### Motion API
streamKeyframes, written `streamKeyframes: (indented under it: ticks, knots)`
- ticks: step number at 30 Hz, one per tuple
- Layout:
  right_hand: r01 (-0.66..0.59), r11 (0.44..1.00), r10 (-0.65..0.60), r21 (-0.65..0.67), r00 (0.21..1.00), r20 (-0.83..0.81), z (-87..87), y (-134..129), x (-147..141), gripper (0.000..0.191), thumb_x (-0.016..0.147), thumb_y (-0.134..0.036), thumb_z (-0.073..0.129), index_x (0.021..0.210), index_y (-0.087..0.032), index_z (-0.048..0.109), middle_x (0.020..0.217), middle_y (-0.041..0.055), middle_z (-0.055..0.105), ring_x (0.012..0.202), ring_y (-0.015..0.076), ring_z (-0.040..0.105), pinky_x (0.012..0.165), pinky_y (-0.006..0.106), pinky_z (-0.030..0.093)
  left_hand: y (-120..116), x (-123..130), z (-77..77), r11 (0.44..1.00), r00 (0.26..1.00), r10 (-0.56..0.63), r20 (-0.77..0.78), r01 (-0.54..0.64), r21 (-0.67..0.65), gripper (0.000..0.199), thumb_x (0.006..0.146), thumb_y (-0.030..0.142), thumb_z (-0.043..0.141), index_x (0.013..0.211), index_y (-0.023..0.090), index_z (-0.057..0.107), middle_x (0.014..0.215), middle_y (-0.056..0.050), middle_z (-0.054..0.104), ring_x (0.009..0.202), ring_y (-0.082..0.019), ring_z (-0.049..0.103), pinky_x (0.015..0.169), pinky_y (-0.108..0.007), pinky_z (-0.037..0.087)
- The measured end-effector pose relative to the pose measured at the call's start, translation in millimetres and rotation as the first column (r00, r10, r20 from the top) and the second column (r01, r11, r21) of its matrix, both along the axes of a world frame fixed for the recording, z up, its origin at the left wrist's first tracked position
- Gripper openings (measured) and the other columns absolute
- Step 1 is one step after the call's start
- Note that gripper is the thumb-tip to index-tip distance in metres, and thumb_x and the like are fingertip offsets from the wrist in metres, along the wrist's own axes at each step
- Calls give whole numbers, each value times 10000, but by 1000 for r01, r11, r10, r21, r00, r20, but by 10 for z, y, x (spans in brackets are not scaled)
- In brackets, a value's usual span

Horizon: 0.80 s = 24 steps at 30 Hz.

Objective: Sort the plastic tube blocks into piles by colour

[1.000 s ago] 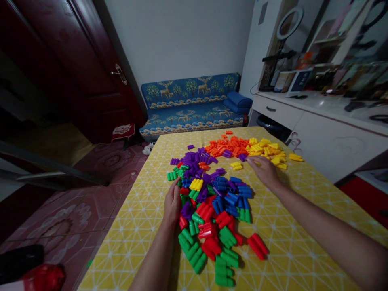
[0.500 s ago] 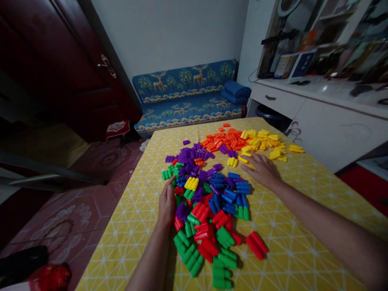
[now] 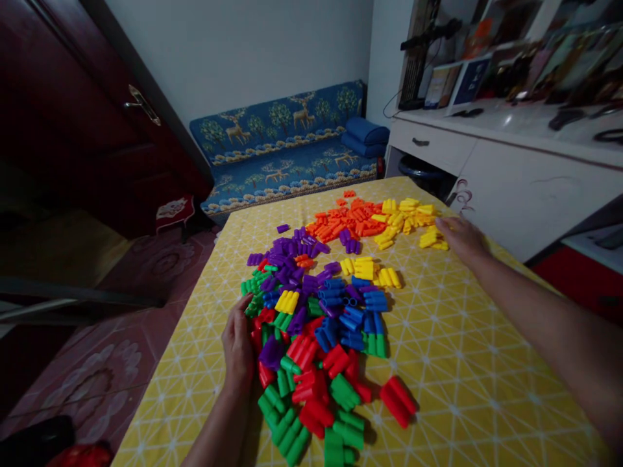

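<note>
Colourful plastic building blocks shaped like joined tubes lie heaped on a table with a yellow patterned cloth (image 3: 438, 376). My left hand (image 3: 238, 340) rests along the left side of the mixed heap, fingers stretched out against the green blocks (image 3: 253, 285) and red blocks. At the far right my right hand (image 3: 462, 239) is open, its fingertips by the edge of the yellow blocks (image 3: 411, 214). Purple blocks (image 3: 287, 253) and blue blocks (image 3: 353, 321) lie between the hands. Several loose yellow blocks (image 3: 364, 267) sit just beyond the blue ones.
Orange blocks (image 3: 350, 220) form a pile at the far side. One red block (image 3: 398, 402) lies apart at the near right. Beyond the table stand a blue patterned sofa (image 3: 277, 155), a small stool (image 3: 175, 211) and a white cabinet (image 3: 516, 175) on the right.
My right hand has moved right, from the loose yellow blocks to the edge of the yellow pile. Some yellow blocks now lie nearer the blue ones. My left hand stays by the heap.
</note>
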State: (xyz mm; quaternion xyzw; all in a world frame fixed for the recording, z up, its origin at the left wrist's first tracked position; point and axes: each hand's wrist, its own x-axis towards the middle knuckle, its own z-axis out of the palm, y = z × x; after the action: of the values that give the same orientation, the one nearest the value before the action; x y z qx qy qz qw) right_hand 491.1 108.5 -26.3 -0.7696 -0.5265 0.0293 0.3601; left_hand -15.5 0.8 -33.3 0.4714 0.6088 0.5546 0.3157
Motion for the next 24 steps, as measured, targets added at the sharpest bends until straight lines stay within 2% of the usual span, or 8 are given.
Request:
streamKeyframes:
  ticks: [4,8,12,15,17,20,22,24]
  knots:
    - [-213,977,211,-26,975,-70,-29,-305,-379,431,902,-529,440,1004,-213,713,1125,109,710,1080,272,642,978,419,463,-6,-30,79,999,996,-8,-85,11,34,504,918,577,445,1171,201,665,1197,-67,682,1187,-274,593,1023,-403,475]
    - [-542,840,537,27,822,-191,40,-573,-735,385,917,-518,464,1050,-259,716,1107,48,727,1031,247,671,889,378,521,136,-14,354,983,954,-32,-297,84,162,365,909,486,527,1055,200,701,1202,-63,678,1214,-263,570,1094,-399,398]
    - [-454,872,458,183,889,25,123,-220,-700,331,899,-454,508,969,-213,725,1023,82,726,1009,259,654,928,408,493,573,293,740,928,857,-244,-454,343,148,313,906,435,555,1074,208,690,1163,-69,685,1140,-251,612,1026,-378,453]
    - [-417,903,390,105,897,208,109,244,-657,359,847,-433,574,1074,-189,708,1129,109,688,1082,284,606,995,439,449,1109,730,861,819,656,-417,-629,572,53,381,895,431,568,1193,208,649,1257,-91,639,1200,-255,578,1049,-388,437]
    - [-394,919,383,-23,878,287,91,481,-710,461,835,-468,595,1192,-188,671,1241,119,642,1151,302,559,1023,445,426,1506,1036,809,756,496,-473,-728,653,-45,446,879,424,580,1260,195,617,1330,-115,592,1246,-268,546,1067,-400,425]
    - [-351,914,402,-206,856,326,89,651,-884,592,836,-595,566,1301,-232,614,1325,103,601,1212,339,490,1020,477,418,2009,1411,591,735,305,-485,-820,649,-194,531,862,411,600,1349,203,556,1420,-115,529,1313,-284,487,1109,-420,382]
    - [-330,903,410,-274,852,325,92,661,-1031,615,832,-649,540,1317,-277,599,1333,82,595,1236,359,455,1000,495,426,2193,1582,416,734,197,-523,-829,598,-321,617,849,485,609,1403,238,499,1472,-103,483,1373,-301,418,1137,-451,340]
    - [-332,892,423,-307,854,303,80,598,-1190,602,845,-648,523,1336,-303,574,1341,72,588,1254,359,444,993,498,434,2224,1682,277,764,154,-510,-846,534,-363,663,821,575,608,1412,307,475,1526,-76,420,1411,-339,351,1141,-553,289]
